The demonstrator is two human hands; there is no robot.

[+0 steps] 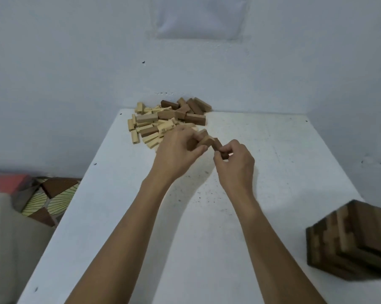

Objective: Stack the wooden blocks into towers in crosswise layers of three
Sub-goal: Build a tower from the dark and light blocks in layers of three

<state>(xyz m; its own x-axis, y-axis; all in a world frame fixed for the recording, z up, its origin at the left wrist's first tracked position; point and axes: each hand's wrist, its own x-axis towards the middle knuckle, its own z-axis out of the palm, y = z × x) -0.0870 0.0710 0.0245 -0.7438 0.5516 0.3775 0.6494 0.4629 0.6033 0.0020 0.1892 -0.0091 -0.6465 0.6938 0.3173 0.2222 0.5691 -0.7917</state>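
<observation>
A tower (pixel 356 242) of dark blocks stands at the table's (pixel 272 150) near right edge. Mid-table, the left hand (pixel 176 150) grips brown blocks (pixel 206 139). The right hand (pixel 235 161) pinches a darker block (pixel 218 146) touching them. Beyond lies the loose pile (pixel 167 119); its printed marks are unreadable.

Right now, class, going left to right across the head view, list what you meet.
Leaf-patterned cream-and-brown object → left hand gripping a mid-brown wooden block → right hand pinching a dark brown wooden block → stacked tower of dark wooden blocks.
</observation>
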